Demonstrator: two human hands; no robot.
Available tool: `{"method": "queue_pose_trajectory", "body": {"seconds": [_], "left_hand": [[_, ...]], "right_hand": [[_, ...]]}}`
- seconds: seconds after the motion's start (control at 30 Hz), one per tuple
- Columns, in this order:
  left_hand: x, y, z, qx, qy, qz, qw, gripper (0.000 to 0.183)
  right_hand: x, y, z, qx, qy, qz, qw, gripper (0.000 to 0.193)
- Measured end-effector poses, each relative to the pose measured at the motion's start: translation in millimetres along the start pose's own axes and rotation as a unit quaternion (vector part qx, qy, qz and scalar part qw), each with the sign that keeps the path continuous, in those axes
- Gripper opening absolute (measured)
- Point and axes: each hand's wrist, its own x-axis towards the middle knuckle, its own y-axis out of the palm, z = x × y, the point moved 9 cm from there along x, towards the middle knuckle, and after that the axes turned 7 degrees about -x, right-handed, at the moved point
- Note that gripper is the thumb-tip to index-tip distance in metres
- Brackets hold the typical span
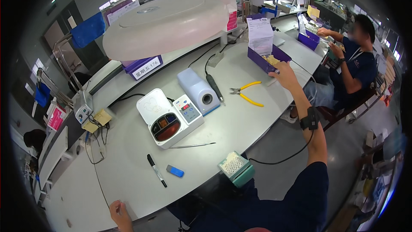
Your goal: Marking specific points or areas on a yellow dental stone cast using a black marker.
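My right hand (284, 70) reaches far out to the right and grips the near rim of a purple tray (257, 57) that holds yellowish pieces and a white paper sheet (260, 35). My left hand (120, 215) rests on the front edge of the white table (128, 189), fingers curled, nothing seen in it. Yellow-handled pliers (246, 93) lie on the table just left of my right hand.
A white device with a small dish (169, 120), a light-blue control box (197, 90) with a handpiece (214, 87), a black marker (156, 170), a blue eraser-like block (175, 171) and a thin metal tool (193, 145) lie before me. A large lamp head (167, 21) hangs above. Another person (352, 64) sits at right.
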Motion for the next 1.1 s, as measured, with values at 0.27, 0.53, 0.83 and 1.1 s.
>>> {"method": "queue_pose_trajectory", "body": {"seconds": [0.27,0.53,0.83,1.1], "left_hand": [[-53.4,8.6,8.7,0.023,0.232,-0.284,0.93,0.032],[-80.9,23.7,38.7,0.116,0.241,-0.464,0.845,0.07],[-42.2,56.0,-5.0,-0.032,0.309,-0.424,0.85,0.066],[-29.1,71.2,-11.7,-0.13,0.318,-0.431,0.834,0.064]], "right_hand": [[24.8,41.0,5.4,-0.068,0.018,-0.017,0.997,0.048],[-99.2,-0.1,40.4,0.094,0.144,-0.158,0.972,0.039],[-157.6,14.1,61.6,0.123,0.244,-0.169,0.947,0.021],[-159.9,13.8,57.8,0.165,0.261,-0.208,0.928,0.022]]}}
